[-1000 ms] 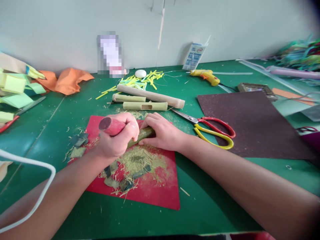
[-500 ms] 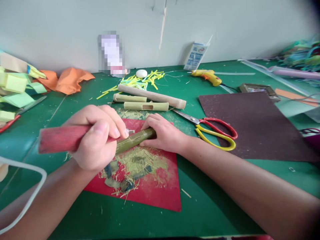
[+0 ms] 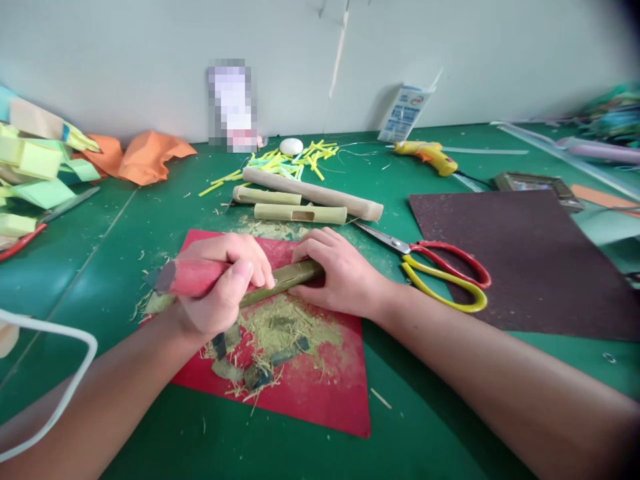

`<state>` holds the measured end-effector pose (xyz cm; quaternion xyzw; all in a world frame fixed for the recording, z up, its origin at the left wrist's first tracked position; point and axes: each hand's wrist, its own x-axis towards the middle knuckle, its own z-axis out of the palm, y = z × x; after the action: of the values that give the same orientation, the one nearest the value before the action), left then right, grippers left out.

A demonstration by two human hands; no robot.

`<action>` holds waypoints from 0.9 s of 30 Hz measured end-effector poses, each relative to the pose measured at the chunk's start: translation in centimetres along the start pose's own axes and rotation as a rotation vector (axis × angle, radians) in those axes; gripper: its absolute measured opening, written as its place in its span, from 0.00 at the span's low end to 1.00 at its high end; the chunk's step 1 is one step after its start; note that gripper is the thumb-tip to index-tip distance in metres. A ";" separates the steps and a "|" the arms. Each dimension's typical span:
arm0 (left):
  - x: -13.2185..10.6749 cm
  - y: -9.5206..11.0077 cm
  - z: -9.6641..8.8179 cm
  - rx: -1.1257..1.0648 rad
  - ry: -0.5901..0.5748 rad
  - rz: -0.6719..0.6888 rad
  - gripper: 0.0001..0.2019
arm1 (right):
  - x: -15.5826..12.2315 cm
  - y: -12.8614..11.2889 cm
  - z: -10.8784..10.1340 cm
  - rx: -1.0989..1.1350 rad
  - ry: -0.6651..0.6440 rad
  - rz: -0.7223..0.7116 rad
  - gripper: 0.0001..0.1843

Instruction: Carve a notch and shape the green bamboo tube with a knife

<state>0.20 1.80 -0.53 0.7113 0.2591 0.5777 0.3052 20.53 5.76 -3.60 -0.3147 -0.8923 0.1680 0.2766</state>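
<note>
My left hand (image 3: 223,277) is closed around the thick red handle of a carving tool (image 3: 195,277). Its tip meets the green bamboo tube (image 3: 286,277), though my fingers hide most of the metal. At the tube's far right end, my right hand (image 3: 343,275) grips it from above. Beneath lies a red sheet (image 3: 325,407) with pale bamboo dust and shavings (image 3: 280,327) and several dark scraps (image 3: 257,375) scattered over it. A crack or groove runs along the tube near the tool.
Scissors (image 3: 415,257) with red and yellow handles lie right of my right hand, partly on a dark brown sheet (image 3: 520,260). Behind are cut bamboo pieces (image 3: 300,213), yellow strips (image 3: 273,163) and a glue gun (image 3: 427,157). Orange paper (image 3: 153,157) and folded paper (image 3: 40,160) sit at left.
My left hand has moved right and slightly down, bringing the tool's tip onto the tube; its bare metal showed before. My right hand keeps its hold. The whole view has shifted slightly.
</note>
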 end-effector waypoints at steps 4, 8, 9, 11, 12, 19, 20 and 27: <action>-0.1 -0.3 -0.2 0.018 -0.016 0.006 0.14 | -0.1 -0.1 0.0 0.000 -0.012 0.005 0.15; -0.3 -0.6 -0.4 0.040 -0.048 0.013 0.13 | 0.0 -0.1 0.0 0.008 -0.021 0.013 0.14; -0.3 -0.6 -0.5 0.045 -0.061 0.012 0.13 | 0.0 -0.1 0.0 0.008 -0.022 0.017 0.14; -0.4 -0.6 -0.6 0.061 -0.086 0.007 0.13 | 0.1 -0.1 0.0 0.013 -0.025 0.023 0.14; -0.4 -0.4 -0.6 0.073 -0.099 0.009 0.13 | 0.1 -0.1 -0.1 0.017 -0.026 0.024 0.14; 0.1 1.8 -0.4 0.291 -0.255 0.187 0.07 | 0.0 0.0 -0.2 -0.002 -0.019 0.008 0.13; 0.2 2.1 -0.4 0.351 -0.295 0.224 0.07 | 0.0 0.0 -0.2 -0.007 -0.016 0.005 0.13; 0.2 3.2 -0.2 0.650 -0.526 0.412 0.02 | 0.0 -0.1 -0.4 0.000 -0.025 0.013 0.14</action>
<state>0.13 -0.21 1.94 0.9290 0.1937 0.3153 0.0007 20.73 5.67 -3.25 -0.3184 -0.8936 0.1738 0.2644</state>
